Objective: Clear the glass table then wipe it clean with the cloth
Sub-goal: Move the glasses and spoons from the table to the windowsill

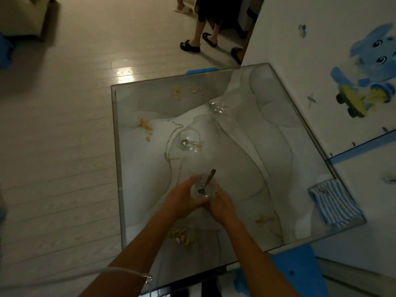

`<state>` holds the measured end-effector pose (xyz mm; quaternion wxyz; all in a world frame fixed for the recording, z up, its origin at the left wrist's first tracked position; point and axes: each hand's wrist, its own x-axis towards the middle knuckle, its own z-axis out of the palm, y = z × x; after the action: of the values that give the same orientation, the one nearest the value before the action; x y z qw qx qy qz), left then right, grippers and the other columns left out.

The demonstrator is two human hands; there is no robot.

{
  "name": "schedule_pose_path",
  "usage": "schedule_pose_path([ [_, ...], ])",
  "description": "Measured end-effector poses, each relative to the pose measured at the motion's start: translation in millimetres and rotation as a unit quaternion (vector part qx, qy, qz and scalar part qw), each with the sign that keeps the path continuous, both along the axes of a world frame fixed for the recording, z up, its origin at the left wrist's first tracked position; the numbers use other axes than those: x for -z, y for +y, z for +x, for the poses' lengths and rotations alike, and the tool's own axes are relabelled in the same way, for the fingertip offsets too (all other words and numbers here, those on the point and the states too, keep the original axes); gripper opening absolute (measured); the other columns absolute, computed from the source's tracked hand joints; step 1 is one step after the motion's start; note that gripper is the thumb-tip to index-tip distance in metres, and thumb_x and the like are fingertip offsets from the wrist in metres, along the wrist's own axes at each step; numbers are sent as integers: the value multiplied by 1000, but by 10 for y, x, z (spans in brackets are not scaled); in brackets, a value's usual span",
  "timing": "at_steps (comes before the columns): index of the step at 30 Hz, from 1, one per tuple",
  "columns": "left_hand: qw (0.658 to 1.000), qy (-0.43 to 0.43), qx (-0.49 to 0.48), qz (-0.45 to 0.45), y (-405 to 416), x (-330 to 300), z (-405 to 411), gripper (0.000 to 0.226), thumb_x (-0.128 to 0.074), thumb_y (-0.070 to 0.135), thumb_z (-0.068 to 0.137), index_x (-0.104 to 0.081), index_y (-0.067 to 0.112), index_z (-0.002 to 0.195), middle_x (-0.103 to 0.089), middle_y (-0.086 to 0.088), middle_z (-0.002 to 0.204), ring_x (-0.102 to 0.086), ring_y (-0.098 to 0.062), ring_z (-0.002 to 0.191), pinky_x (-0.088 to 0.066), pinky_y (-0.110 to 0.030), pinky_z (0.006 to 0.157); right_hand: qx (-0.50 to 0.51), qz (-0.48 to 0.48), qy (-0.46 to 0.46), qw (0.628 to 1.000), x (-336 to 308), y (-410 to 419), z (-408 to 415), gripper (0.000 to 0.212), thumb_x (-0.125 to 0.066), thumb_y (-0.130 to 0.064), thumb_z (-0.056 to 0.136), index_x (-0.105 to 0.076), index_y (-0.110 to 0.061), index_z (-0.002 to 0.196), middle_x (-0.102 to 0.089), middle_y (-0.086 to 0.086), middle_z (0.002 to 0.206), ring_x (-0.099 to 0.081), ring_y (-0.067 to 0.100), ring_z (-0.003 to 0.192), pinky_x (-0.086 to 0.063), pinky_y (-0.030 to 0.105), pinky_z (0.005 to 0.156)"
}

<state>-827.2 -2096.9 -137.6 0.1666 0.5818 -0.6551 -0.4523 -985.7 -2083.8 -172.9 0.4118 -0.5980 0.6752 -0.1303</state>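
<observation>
Head view. Both hands, left (184, 200) and right (222, 203), cup 1 clear glass (204, 187) above the glass table (278, 168), towards its near edge; a spoon (207, 182) stands inside, handle tilted away. A second glass (189, 139), mid-table beyond the grip, holds another spoon. A third glass thing (218, 106) lies farther off. The striped cloth (334, 202) rests at the right corner. Crumbs (180, 234) dot the edges.

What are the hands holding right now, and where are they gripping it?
Both hands, left hand and right hand, cup a clear glass bowl around its lower sides; a spoon stands inside it.
</observation>
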Motion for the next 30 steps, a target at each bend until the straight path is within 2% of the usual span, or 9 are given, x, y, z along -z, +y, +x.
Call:
schedule_pose_path([
  [3,1000,-3,2,-11,1,-89,-41,76,-81,48,69,-52,30,137,-65,5,127,-60,-12,114,-49,-27,93,27,0,-13,1000,-14,59,-48,50,-66,-42,86,-52,-32,133,-58,-9,130,-53,6,116,-32,7,83],
  [5,1000,-3,2,-10,0,-189,-97,74,-82,46,71,-52,30,137,-65,5,127,-61,-12,114,-50,-29,94,35,-5,-35,999,-102,79,-104,51,-67,-45,84,-52,-33,132,-59,-11,128,-54,6,113,-34,12,85],
  [9,1000,-15,4,-16,11,-452,-272,77,-75,59,67,-52,33,136,-65,8,127,-60,-11,114,-50,-29,96,39,-16,-86,995,-413,89,-286,51,-69,-42,83,-54,-35,131,-60,-14,124,-54,3,109,-41,19,89],
  [14,999,-22,6,-27,71,-843,-533,74,-78,52,76,-50,29,140,-62,6,129,-56,-8,113,-43,-21,93,54,-24,-107,993,-767,138,-527,50,-70,-50,75,-57,-37,121,-63,-16,114,-59,4,103,-42,19,80],
  [18,997,-47,23,-60,174,-1198,-739,74,-77,53,76,-50,27,139,-62,5,131,-57,-8,114,-39,-17,89,73,-44,-135,987,-1079,301,-778,54,-78,-42,69,-58,-36,120,-67,-16,110,-60,0,99,-47,20,80],
  [23,989,-83,86,-82,350,-1521,-948,81,-75,59,73,-46,29,142,-62,7,131,-57,-10,117,-41,-19,92,99,-42,-143,984,-1348,656,-1015,50,-77,-41,69,-59,-35,116,-67,-15,110,-62,3,102,-53,37,92],
  [25,983,-92,124,-96,411,-1655,-1073,81,-73,67,69,-47,34,138,-63,9,125,-59,-9,111,-46,-24,92,132,-50,-146,979,-1526,849,-1127,47,-78,-36,73,-59,-35,116,-66,-14,112,-61,4,103,-51,34,94],
  [28,974,-82,176,-120,544,-1811,-1235,81,-72,72,64,-49,38,134,-64,12,119,-61,-6,107,-50,-28,91,179,-48,-166,969,-1781,1178,-1258,45,-77,-33,77,-58,-34,118,-65,-14,110,-58,-5,95,-48,12,84],
  [30,966,-68,204,-141,656,-1895,-1363,82,-73,73,63,-52,35,132,-66,12,117,-61,-5,105,-51,-27,90,195,-59,-148,968,-1896,1407,-1334,47,-77,-35,77,-58,-29,119,-66,-11,109,-58,-3,92,-48,12,80],
])
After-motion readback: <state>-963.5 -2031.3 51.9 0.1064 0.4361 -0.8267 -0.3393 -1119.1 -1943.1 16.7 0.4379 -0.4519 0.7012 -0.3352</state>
